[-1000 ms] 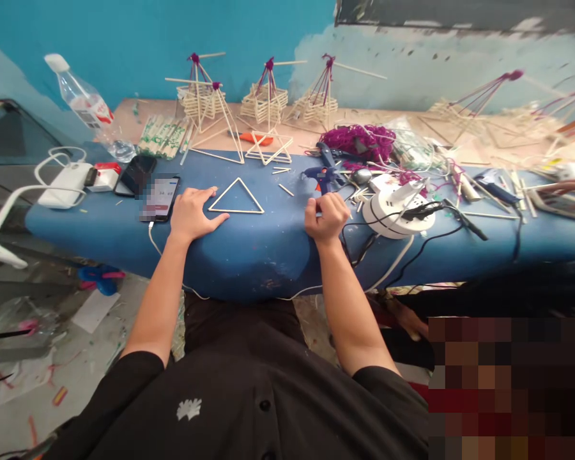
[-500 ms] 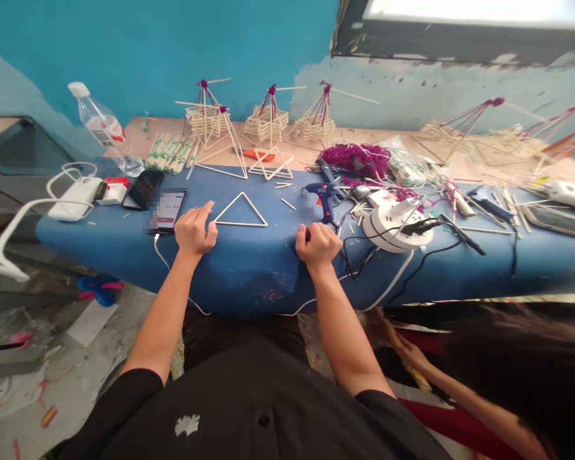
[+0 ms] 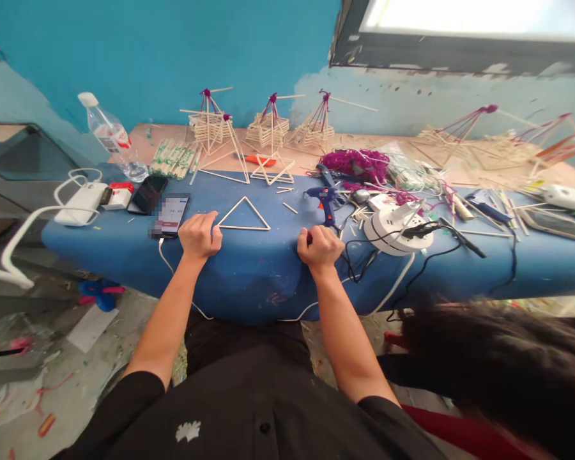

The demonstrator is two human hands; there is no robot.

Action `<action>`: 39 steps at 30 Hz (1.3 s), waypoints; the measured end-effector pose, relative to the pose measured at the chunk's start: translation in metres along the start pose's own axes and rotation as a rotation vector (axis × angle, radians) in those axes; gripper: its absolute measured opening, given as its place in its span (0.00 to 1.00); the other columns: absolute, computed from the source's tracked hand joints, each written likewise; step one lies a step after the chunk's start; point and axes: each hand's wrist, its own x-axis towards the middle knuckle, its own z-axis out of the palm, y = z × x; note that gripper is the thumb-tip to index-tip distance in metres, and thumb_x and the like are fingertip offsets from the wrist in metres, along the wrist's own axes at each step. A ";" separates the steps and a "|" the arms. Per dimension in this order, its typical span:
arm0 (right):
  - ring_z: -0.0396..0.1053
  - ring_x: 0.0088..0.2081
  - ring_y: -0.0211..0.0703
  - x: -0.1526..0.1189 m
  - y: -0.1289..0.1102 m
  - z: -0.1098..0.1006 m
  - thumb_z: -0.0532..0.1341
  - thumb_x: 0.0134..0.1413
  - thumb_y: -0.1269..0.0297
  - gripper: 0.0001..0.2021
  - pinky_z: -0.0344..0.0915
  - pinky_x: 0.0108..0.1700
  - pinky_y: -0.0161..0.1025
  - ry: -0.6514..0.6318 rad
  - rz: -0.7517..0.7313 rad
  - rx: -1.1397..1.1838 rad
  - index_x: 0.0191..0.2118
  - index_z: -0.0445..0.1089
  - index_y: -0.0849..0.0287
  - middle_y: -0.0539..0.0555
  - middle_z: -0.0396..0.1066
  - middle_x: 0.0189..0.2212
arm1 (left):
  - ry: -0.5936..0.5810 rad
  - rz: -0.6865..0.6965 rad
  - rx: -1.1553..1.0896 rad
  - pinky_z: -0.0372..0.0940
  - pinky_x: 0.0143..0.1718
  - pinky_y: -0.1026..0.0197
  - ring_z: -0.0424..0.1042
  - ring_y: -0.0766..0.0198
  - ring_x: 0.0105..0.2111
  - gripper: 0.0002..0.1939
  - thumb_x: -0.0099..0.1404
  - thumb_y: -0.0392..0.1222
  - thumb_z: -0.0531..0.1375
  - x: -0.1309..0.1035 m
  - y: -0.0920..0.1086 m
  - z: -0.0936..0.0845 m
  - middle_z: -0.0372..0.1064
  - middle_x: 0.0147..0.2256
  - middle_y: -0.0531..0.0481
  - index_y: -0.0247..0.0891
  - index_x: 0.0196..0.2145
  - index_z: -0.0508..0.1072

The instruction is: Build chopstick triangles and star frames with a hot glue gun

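Just left of the stick triangle (image 3: 244,216), the left hand (image 3: 200,234) rests clenched (touching its corner); right of it, the right hand (image 3: 319,245) pinches something too small to tell, near the glue gun (image 3: 324,198).

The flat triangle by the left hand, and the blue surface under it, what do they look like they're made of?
The flat triangle looks like thin pale wooden or bamboo sticks joined at the corners: straight, matte, straw-coloured. The blue surface seems a padded vinyl or similar cover: smooth, slightly sheened, rounded at the edge, marked with paint or glue specks. The left hand rests beside the triangle's left corner.
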 end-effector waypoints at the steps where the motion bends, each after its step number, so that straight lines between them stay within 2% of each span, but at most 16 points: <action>1: 0.55 0.28 0.44 0.000 0.000 0.000 0.58 0.66 0.56 0.20 0.43 0.34 0.45 0.000 0.003 0.000 0.24 0.54 0.52 0.52 0.59 0.22 | 0.004 -0.001 0.002 0.70 0.48 0.42 0.81 0.40 0.47 0.29 0.70 0.52 0.50 -0.001 0.000 0.000 0.84 0.46 0.36 0.37 0.56 0.82; 13: 0.55 0.27 0.44 0.000 -0.002 -0.003 0.58 0.66 0.56 0.19 0.44 0.34 0.45 -0.010 0.007 0.012 0.24 0.53 0.52 0.51 0.60 0.22 | 0.005 -0.039 -0.007 0.68 0.51 0.38 0.81 0.36 0.51 0.30 0.68 0.56 0.50 -0.010 -0.004 0.004 0.82 0.46 0.32 0.38 0.52 0.83; 15: 0.55 0.27 0.43 0.000 -0.001 -0.004 0.57 0.67 0.56 0.19 0.44 0.34 0.45 -0.017 -0.007 0.019 0.24 0.52 0.52 0.51 0.60 0.22 | 0.001 -0.061 -0.010 0.67 0.52 0.38 0.80 0.36 0.52 0.31 0.68 0.55 0.51 -0.008 -0.002 0.003 0.82 0.46 0.32 0.37 0.55 0.82; 19: 0.55 0.27 0.43 0.001 -0.001 -0.005 0.56 0.67 0.57 0.20 0.44 0.35 0.46 -0.051 -0.037 0.050 0.24 0.51 0.52 0.51 0.60 0.22 | -0.016 -0.091 -0.010 0.67 0.56 0.37 0.77 0.35 0.55 0.36 0.68 0.54 0.52 0.000 0.006 -0.002 0.82 0.51 0.32 0.34 0.67 0.75; 21: 0.55 0.28 0.43 0.001 0.000 -0.005 0.56 0.67 0.57 0.20 0.44 0.35 0.46 -0.066 -0.039 0.064 0.24 0.50 0.52 0.51 0.59 0.22 | -0.040 -0.092 -0.010 0.68 0.56 0.38 0.77 0.36 0.55 0.37 0.67 0.55 0.54 0.004 0.010 -0.004 0.82 0.52 0.35 0.35 0.69 0.73; 27: 0.55 0.28 0.44 0.000 0.002 -0.003 0.57 0.67 0.57 0.19 0.44 0.36 0.46 -0.071 -0.016 0.098 0.25 0.50 0.52 0.50 0.57 0.23 | -0.096 -0.088 -0.007 0.68 0.58 0.39 0.75 0.37 0.56 0.34 0.67 0.58 0.58 0.007 0.017 -0.011 0.82 0.52 0.38 0.38 0.64 0.77; 33: 0.54 0.29 0.44 -0.001 0.003 -0.003 0.57 0.66 0.57 0.19 0.45 0.36 0.46 -0.060 -0.001 0.130 0.25 0.49 0.51 0.50 0.56 0.23 | -0.124 -0.098 -0.018 0.68 0.58 0.40 0.75 0.40 0.56 0.29 0.71 0.60 0.57 0.009 0.016 -0.013 0.82 0.52 0.41 0.41 0.60 0.80; 39: 0.54 0.29 0.44 -0.003 0.005 -0.001 0.57 0.65 0.57 0.19 0.45 0.36 0.46 -0.046 0.007 0.146 0.26 0.48 0.51 0.50 0.55 0.23 | -0.145 -0.089 -0.027 0.67 0.60 0.40 0.74 0.41 0.56 0.29 0.73 0.60 0.56 0.010 0.014 -0.014 0.81 0.53 0.40 0.40 0.59 0.80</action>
